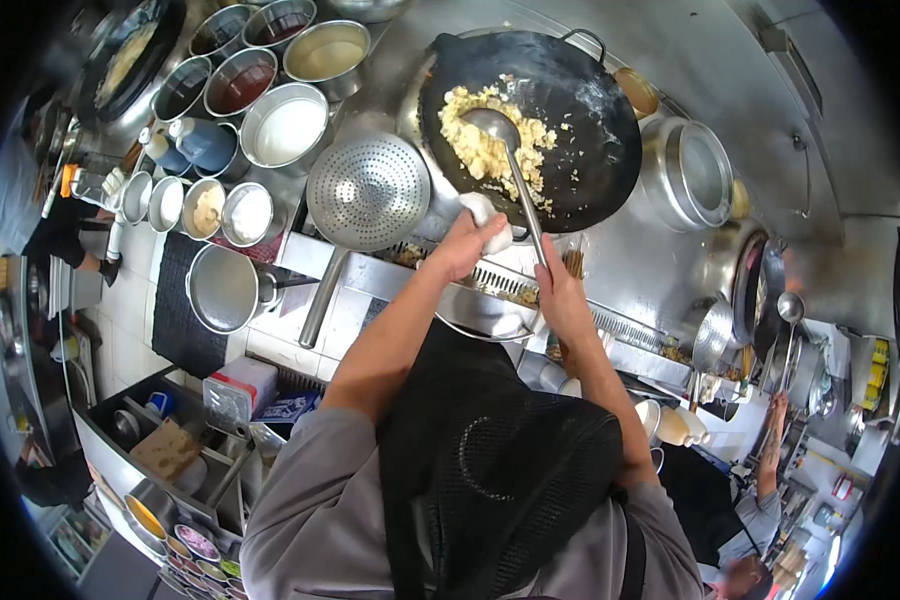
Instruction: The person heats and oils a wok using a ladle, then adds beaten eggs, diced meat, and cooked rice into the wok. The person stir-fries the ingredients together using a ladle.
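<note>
Wok [605, 130], upper centre of frame: black inside, yellow-white crumbled food [475, 150] gathered in its left half, small bits scattered to the right. Left hand [458, 248]: closed on white cloth [483, 212] at the near edge of the wok. Right hand [562, 292]: gripping handle of ladle [526, 195]; ladle bowl rests in the food. Perforated strainer [368, 190]: just left of the wok, handle toward lower left. Metal containers [285, 125] of sauces and powders: upper left.
</note>
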`<move>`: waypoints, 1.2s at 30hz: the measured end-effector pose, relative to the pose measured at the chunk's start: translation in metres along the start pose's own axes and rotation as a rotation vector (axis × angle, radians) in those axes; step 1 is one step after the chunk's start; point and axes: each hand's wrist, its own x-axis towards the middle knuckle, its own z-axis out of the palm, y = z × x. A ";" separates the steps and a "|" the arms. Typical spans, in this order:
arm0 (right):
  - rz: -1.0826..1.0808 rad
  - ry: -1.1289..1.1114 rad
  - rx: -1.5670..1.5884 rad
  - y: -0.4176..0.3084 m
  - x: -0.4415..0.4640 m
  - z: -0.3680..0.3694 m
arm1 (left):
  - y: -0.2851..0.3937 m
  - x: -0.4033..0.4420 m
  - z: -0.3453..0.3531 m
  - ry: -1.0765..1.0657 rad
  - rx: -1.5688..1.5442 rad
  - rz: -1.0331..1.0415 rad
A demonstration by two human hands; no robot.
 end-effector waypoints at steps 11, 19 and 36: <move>0.060 -0.157 0.021 -0.008 -0.019 -0.038 | -0.002 0.005 -0.001 0.013 0.039 0.040; 0.101 -0.228 -0.078 -0.009 -0.043 -0.020 | -0.011 0.010 -0.007 0.009 0.094 0.051; 0.047 -0.049 0.082 -0.032 -0.060 -0.079 | -0.010 0.013 -0.009 0.072 0.135 0.046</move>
